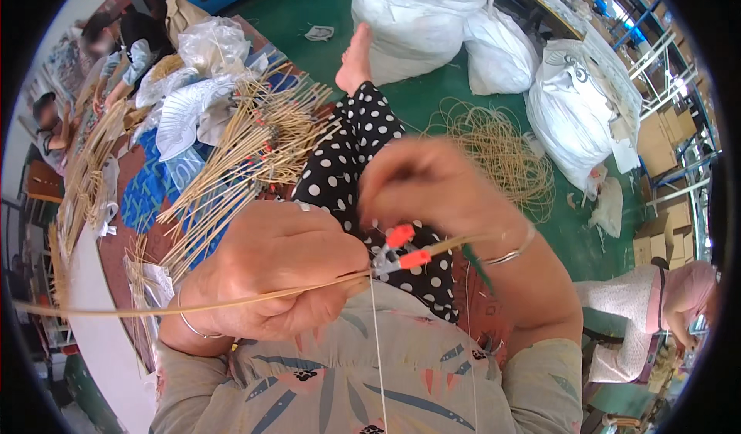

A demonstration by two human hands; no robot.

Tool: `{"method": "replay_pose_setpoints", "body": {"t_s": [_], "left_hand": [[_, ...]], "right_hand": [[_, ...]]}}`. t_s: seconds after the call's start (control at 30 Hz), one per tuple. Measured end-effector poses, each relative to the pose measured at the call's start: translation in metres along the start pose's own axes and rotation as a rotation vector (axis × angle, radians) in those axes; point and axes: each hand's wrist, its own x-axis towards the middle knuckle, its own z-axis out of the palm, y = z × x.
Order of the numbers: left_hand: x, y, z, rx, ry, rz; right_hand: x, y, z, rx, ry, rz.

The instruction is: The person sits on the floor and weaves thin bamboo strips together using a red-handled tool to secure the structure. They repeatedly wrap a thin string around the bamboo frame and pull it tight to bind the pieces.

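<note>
My left hand (282, 260) is closed around a long, thin, pale-brown cane strip (147, 310), which runs out far to the left and on toward my right wrist. Just beyond the left fingertips, a small metal spring clamp with red-tipped handles (400, 261) sits on the strip. From beside the clamp a white thread (377, 334) hangs down over my patterned top. My right hand (432, 183) is raised above the clamp, its curled fingers smeared by motion. Whether it holds anything I cannot make out.
To the left, a table (127, 260) bears a heap of cane sticks (255, 137) and plastic bags (212, 44). Coiled cane (498, 152) lies on the green floor. Big white sacks (421, 17) stand ahead; cartons (668, 137) are at right. Other people sit at far left and right.
</note>
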Motion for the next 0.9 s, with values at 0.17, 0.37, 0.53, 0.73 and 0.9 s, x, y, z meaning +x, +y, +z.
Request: {"method": "replay_pose_setpoints", "body": {"t_s": [0.17,0.37,0.53,0.73,0.9], "left_hand": [[-0.006,-0.011,-0.006,0.194,0.227,0.019],[0.016,-0.037,0.013,0.329,0.243,0.047],[0.020,-0.003,0.005,0.339,0.256,0.279],[0.001,0.016,0.001,0.034,0.223,0.227],[0.009,0.035,0.001,0.201,0.272,0.310]], "right_hand": [[-0.033,-0.015,-0.031,0.056,0.600,-0.836],[-0.026,0.015,0.039,-0.437,0.115,-0.632],[-0.045,0.008,0.051,0.375,0.028,-0.375],[-0.022,0.018,0.037,-0.359,0.205,-0.641],[-0.022,-0.004,0.036,-0.652,0.357,-0.774]]}}
